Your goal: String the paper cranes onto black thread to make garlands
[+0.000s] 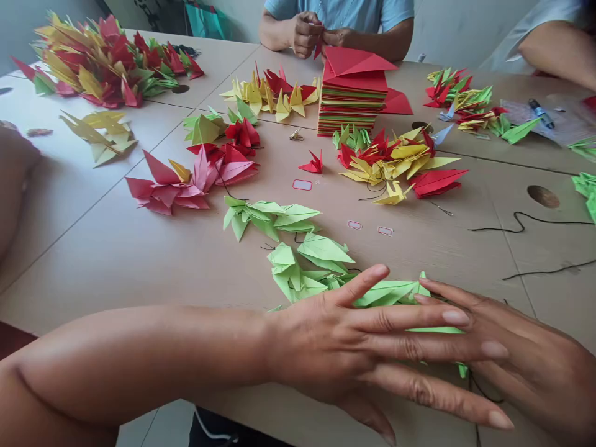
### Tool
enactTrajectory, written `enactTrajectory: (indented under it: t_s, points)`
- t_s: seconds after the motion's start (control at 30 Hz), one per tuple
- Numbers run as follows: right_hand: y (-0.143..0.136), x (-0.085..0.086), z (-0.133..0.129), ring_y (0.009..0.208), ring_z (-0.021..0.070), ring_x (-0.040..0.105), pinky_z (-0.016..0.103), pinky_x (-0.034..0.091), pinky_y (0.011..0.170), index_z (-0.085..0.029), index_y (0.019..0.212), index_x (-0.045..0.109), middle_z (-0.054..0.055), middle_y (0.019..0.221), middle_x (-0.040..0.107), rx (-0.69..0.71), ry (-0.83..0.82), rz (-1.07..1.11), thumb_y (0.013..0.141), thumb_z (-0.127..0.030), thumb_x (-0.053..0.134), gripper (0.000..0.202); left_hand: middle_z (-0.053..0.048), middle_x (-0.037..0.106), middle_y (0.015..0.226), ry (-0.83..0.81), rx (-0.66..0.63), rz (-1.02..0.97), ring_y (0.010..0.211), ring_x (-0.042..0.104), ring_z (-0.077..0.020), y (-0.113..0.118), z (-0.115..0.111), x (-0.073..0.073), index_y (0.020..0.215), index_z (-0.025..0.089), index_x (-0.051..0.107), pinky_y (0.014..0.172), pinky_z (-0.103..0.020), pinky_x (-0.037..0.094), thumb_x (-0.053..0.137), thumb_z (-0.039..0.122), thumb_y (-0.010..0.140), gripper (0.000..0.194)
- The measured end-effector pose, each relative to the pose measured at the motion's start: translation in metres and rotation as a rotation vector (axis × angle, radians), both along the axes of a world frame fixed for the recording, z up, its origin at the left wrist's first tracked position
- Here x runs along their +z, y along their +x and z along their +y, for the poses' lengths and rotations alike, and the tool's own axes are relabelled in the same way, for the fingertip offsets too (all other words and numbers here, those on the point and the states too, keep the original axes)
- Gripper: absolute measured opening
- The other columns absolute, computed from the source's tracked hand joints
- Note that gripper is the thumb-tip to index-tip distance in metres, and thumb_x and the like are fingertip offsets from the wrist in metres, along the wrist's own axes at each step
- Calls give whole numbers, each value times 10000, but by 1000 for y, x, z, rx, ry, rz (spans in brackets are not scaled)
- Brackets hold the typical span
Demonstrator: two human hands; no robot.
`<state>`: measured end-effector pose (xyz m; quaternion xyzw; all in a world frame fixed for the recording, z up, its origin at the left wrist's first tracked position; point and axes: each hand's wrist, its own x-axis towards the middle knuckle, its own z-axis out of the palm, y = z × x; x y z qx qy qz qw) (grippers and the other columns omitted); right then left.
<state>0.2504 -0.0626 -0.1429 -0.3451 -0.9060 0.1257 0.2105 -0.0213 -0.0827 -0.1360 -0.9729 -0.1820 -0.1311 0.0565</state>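
Observation:
My left hand point(367, 341) reaches across the table's near edge with its fingers spread, over a string of light green folded paper cranes point(326, 248). At the right, my right hand point(507, 347) lies partly behind my left fingertips. Its index fingertip is by the tip of a green crane point(395, 292), and its other fingers are mostly hidden. Green paper shows between and under both hands. Black thread runs among the cranes and hangs below my right hand.
On the table point(223, 261) are pink cranes point(172, 186), a red and yellow pile point(395, 155), a stack of coloured paper point(351, 99) and a large crane heap point(102, 62). A person point(335, 25) opposite holds red paper; another arm point(559, 49) is at the right.

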Motion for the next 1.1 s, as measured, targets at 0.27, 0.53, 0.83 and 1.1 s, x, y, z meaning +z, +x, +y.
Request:
enactTrajectory:
  t_s: [0.27,0.53,0.83,1.1]
  points:
    - [1,9,-1,1093,268,647,394,619,831,-329,1406,434,13,1353,569,62,10,-133,926,-255,462,487,106,275,1551,0,-7,-25,1471,47,-207,1,-2,6,1414,474,318,1163,-536,163,446,556,888,547]
    - [-6,18,-6,1256,248,519,424,529,984,-264,1377,460,54,1397,525,71,-38,-120,930,-193,481,453,-6,238,1576,-103,-29,-27,1460,127,-249,2,1,8,1451,387,289,1155,-529,160,434,492,929,551]
    - [-12,29,-7,1334,249,419,444,428,1081,-163,1330,496,118,1396,518,158,-4,-125,911,-208,553,425,-23,218,1582,-107,-39,-23,1456,142,-249,2,1,6,1463,371,264,1155,-539,133,430,453,942,553]
    - [-11,32,-11,1301,249,464,439,431,1073,-127,1257,551,141,1331,575,164,19,-40,891,-176,566,370,-20,258,1568,-75,-50,-39,1454,156,-241,2,0,6,1454,379,284,1148,-556,132,435,397,948,528]
